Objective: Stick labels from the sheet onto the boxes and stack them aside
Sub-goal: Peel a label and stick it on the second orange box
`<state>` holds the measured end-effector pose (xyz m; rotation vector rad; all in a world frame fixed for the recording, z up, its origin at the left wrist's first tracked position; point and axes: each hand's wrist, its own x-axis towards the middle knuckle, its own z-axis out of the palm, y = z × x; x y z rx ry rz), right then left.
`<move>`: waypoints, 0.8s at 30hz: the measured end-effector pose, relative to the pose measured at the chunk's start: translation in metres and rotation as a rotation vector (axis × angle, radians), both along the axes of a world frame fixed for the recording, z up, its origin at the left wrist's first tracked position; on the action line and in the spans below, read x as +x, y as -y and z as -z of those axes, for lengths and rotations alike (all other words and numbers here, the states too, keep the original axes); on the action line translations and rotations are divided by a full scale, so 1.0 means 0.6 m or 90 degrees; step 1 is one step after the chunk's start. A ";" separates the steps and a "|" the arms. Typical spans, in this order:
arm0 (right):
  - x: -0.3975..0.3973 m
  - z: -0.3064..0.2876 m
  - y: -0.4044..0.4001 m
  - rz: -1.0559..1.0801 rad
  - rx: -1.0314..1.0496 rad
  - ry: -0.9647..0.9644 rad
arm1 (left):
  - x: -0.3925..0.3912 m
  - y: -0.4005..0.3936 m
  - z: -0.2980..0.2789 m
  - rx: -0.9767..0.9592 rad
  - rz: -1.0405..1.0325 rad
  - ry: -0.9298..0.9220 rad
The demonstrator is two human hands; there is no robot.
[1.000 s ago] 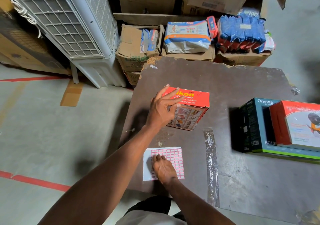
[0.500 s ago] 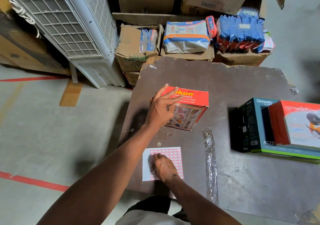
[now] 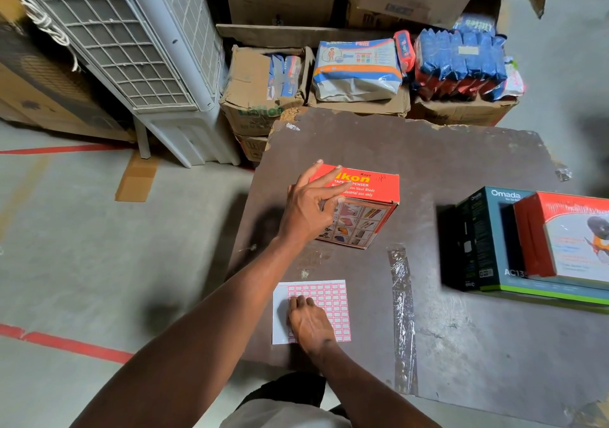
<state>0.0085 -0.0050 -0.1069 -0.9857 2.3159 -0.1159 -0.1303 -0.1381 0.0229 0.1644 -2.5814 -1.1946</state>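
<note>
A red tape-dispenser box (image 3: 365, 197) stands on the dark table (image 3: 461, 150), a little left of centre. My left hand (image 3: 308, 206) rests on its near left corner, with spread fingers lying over the top and the thumb pointing away. A white label sheet (image 3: 336, 295) with pink-framed labels lies at the table's near edge. My right hand (image 3: 308, 322) is on the sheet, its bent fingertips picking at a label near the left columns. At the right edge, a red box (image 3: 566, 233) lies stacked on a dark Omada box (image 3: 484, 239).
A strip of clear tape (image 3: 402, 315) is stuck along the table right of the sheet. Behind the table stand worn cartons (image 3: 260, 98) and plastic packs (image 3: 356, 68). A white air cooler (image 3: 138, 48) stands at the back left on the concrete floor.
My right hand's fingertips have shifted slightly left on the sheet. My left hand and the red box stay where they were.
</note>
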 end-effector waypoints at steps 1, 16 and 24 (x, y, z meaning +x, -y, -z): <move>0.001 0.001 -0.001 -0.004 -0.001 -0.003 | 0.001 -0.001 -0.002 0.000 0.000 0.002; -0.014 0.008 -0.018 -0.005 -0.053 0.008 | 0.002 -0.001 -0.002 -0.015 0.001 -0.003; -0.015 0.012 -0.013 0.032 -0.077 0.013 | 0.003 -0.002 -0.007 -0.008 0.001 -0.002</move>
